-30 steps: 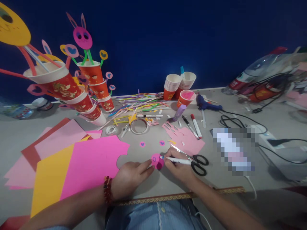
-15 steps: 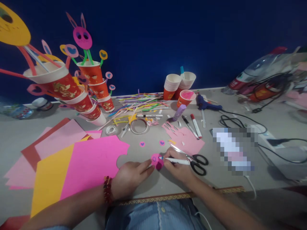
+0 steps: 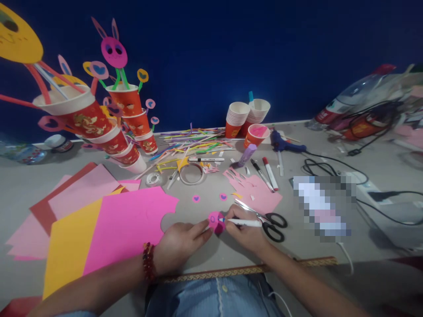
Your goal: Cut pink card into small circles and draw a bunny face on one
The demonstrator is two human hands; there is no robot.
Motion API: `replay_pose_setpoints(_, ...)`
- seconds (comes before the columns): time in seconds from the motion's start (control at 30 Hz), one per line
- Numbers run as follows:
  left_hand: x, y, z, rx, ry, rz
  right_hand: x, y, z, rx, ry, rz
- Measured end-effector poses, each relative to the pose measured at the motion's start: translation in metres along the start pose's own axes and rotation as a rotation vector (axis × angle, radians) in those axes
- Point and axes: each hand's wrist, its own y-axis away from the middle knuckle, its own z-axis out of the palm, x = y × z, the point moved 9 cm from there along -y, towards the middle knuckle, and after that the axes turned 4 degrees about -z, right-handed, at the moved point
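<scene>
While the left hand (image 3: pixel 178 246), its thumb and forefinger close together, held the left rim of a pink paper disc (image 3: pixel 214 221), the right hand's (image 3: pixel 245 234) fingers were closed round a white marker (image 3: pixel 248 223). The disc lay near the front edge of the surface (image 3: pixel 201 260), about midway along. It looked light, thin and apt to slide or crease; its rim seemed the best hold, clear of the ink. Toward the back edge, a red cup (image 3: pixel 253 142) held pink pieces beside nested paper cups (image 3: pixel 233 128); farther left, stacked cups (image 3: pixel 127 105) carried a rabbit face (image 3: pixel 114 52) on green straws (image 3: pixel 124 79).
</scene>
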Motion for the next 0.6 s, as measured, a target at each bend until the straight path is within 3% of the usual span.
replay_pose_setpoints(0.6, -0.0006, 0.0015, 0.0016, 0.002, 0.031, 0.0, -0.0019, -0.001, -0.0028, 0.003, -0.043, 0.015)
